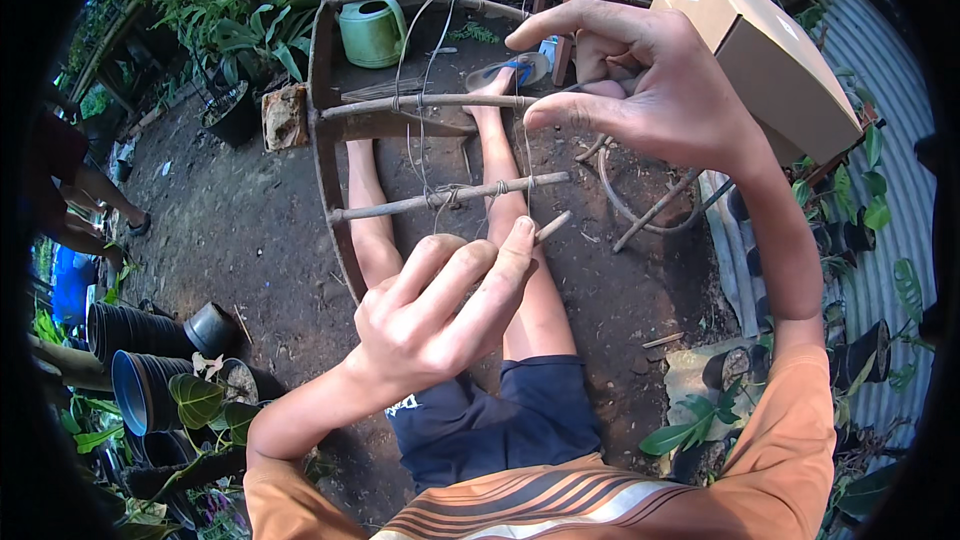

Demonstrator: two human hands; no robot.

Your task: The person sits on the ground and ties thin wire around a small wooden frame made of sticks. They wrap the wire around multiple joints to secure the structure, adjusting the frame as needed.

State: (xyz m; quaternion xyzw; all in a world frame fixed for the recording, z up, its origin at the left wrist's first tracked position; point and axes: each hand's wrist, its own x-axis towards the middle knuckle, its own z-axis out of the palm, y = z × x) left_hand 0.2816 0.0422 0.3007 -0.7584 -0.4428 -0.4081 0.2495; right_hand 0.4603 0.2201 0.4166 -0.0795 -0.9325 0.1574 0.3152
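Observation:
A frame of curved wooden strip [320, 130] and several cross sticks stands before me, bound with thin wire [421, 130]. My left hand [440, 305] is closed around the nearest stick [553, 227], whose cut end pokes out past the fingertips. A strand of wire runs down to that thumb and forefinger. My right hand [660, 85] hovers at the right ends of the farther sticks. Its thumb and forefinger are spread wide apart, while its other fingers curl in; whether they touch a thin strand there is hard to see. Another stick [460, 197] carries a twisted wire binding.
Cardboard boxes [765, 55] stand at the far right, near a corrugated metal sheet [880, 200]. A green watering can [373, 34] and a brick [285, 117] sit beyond the frame. Black plant pots [140, 330] crowd the left. Another person's legs [100, 190] show at the left edge.

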